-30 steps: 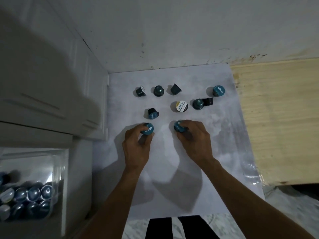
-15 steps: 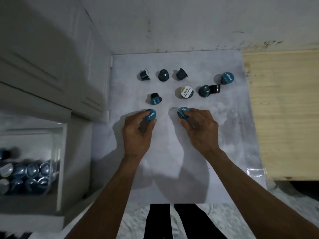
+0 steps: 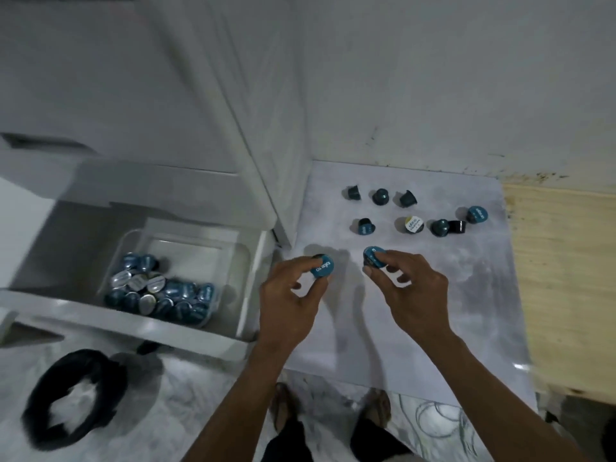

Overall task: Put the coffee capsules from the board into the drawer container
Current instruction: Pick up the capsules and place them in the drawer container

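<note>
My left hand (image 3: pixel 289 301) holds a teal coffee capsule (image 3: pixel 322 269) by its rim, lifted above the left edge of the pale board (image 3: pixel 466 295). In my right hand (image 3: pixel 413 291) is a second teal capsule (image 3: pixel 373 257), pinched at the fingertips. Several more capsules lie on the board's far half, among them one with a white lid (image 3: pixel 412 225) and a teal one at the right (image 3: pixel 476 215). To the left stands an open white drawer (image 3: pixel 186 328) with a clear container (image 3: pixel 240 261) holding several capsules (image 3: pixel 163 295).
White cabinet fronts (image 3: pixel 133 95) rise above the drawer. A wooden panel (image 3: pixel 566 278) borders the board on the right. A black ring-shaped object (image 3: pixel 73 398) lies on the marbled floor at lower left, and my feet (image 3: pixel 333 408) show below the board.
Both hands have lifted their capsules off the board and shifted left. My view has swung left, and the open drawer with its container is now in fuller view.
</note>
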The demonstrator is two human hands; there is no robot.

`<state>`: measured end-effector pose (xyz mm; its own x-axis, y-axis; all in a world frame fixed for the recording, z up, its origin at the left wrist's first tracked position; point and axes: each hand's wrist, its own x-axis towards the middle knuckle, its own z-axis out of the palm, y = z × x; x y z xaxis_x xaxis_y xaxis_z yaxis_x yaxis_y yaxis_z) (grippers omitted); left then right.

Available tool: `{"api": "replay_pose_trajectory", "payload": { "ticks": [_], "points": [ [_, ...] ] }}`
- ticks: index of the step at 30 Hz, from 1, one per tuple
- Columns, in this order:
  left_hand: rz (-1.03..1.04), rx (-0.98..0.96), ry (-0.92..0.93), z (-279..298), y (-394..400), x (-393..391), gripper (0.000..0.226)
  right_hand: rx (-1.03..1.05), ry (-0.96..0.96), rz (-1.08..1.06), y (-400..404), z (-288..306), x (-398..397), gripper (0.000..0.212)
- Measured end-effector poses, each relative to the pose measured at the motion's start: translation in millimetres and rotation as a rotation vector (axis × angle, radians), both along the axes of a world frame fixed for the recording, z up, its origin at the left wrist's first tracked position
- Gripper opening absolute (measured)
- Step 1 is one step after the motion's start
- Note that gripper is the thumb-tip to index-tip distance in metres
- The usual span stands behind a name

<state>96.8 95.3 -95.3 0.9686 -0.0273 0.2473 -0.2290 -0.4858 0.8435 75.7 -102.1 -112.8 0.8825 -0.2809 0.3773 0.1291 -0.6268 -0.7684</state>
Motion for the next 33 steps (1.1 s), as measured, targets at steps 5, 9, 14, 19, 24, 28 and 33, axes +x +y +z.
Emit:
{"api": "replay_pose_trajectory", "payload": {
  "ticks": [5, 9, 14, 19, 24, 28, 33],
  "points": [
    [0.000, -0.011, -0.050, 32, 76, -2, 0.031, 0.055, 0.003, 0.008, 68, 37, 2, 0.027],
    [0.015, -0.008, -0.050, 50, 161, 6, 0.027, 0.128, -0.005, 0.031, 143, 57, 7, 0.026],
    [0.052, -0.014, 0.022, 55, 276, 20, 0.022, 0.119, 0.075, 0.092, 240, 64, 16, 0.025],
    [0.057, 0.125, 0.109, 50, 349, 54, 0.022, 0.094, 0.141, 0.120, 298, 59, 43, 0.023],
    [-0.004, 0.228, 0.180, 42, 362, 95, 0.022, 0.049, 0.226, 0.153, 318, 44, 78, 0.020],
    [-0.144, 0.370, 0.221, 26, 359, 120, 0.025, 0.008, 0.425, 0.220, 322, 23, 104, 0.019],
    [-0.304, 0.484, 0.289, 4, 340, 145, 0.026, -0.085, 0.539, 0.277, 327, 3, 123, 0.018]
  ]
}}
